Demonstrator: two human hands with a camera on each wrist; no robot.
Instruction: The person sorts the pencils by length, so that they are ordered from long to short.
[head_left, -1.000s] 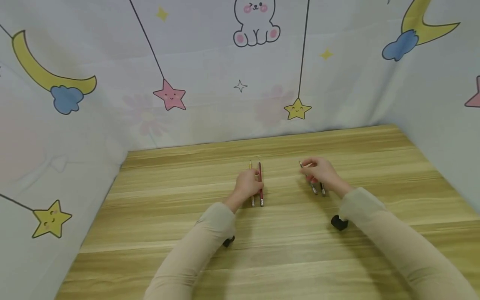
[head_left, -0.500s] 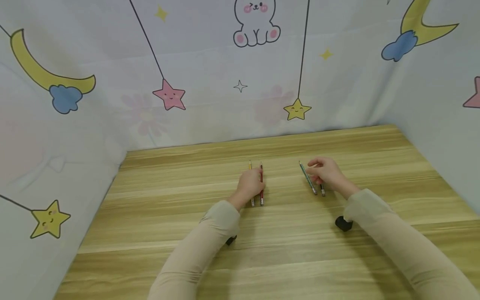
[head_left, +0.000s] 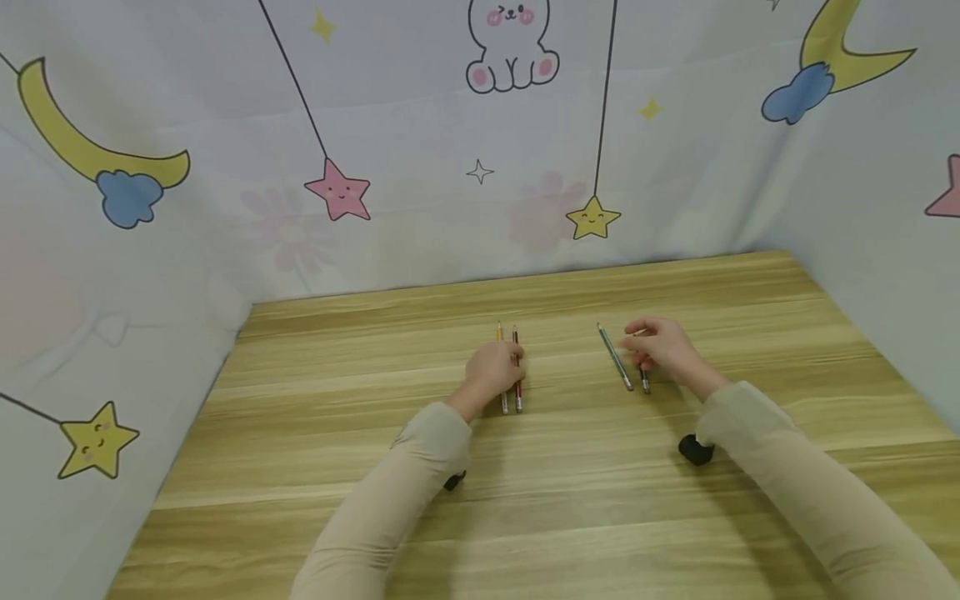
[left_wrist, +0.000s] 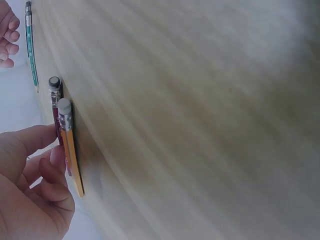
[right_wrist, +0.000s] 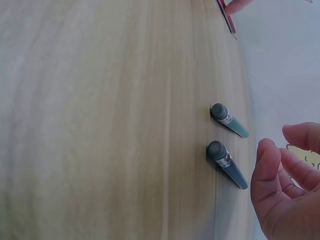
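My left hand [head_left: 493, 369] pinches a red pencil [left_wrist: 56, 114] between thumb and fingers. A yellow pencil [left_wrist: 71, 155] lies close beside it on the wooden table, nearly parallel, eraser end toward me. On the right, a green pencil [head_left: 615, 357] lies slanted and apart from both hands. My right hand [head_left: 663, 346] hovers over a dark pencil [right_wrist: 232, 172], hiding most of it in the head view. In the right wrist view, thumb and fingertips stand apart with nothing between them.
The wooden table [head_left: 555, 500] meets a white cloth backdrop [head_left: 420, 225] printed with stars and moons at the back and sides. A small black device [head_left: 696, 450] sits under the right wrist, another black device [head_left: 454, 481] under the left.
My right hand has drawn back to the right, off the green pencil and over the dark one. My left hand has shifted the red pencil slightly left, nearer the yellow pencil.
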